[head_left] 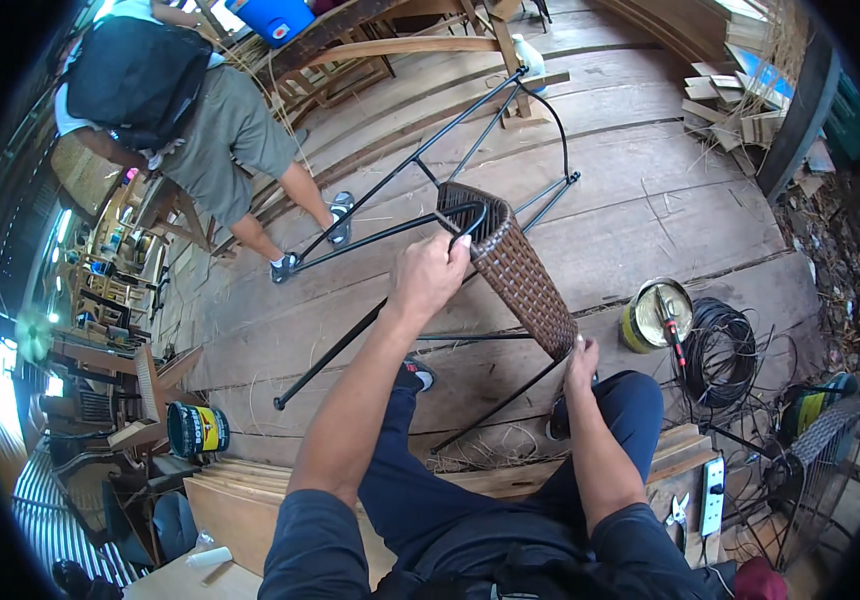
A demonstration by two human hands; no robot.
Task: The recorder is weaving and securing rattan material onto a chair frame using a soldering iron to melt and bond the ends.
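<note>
The left hand (430,275) is closed on the far end of the black metal frame (390,180), by its brown woven panel (510,270); the right hand (580,362) pinches the panel's near end. Both sit mid-floor. The frame looks stiff, light and awkward, best held by its bars.

left hand (430,275), right hand (581,360), woven frame (510,265)
</note>
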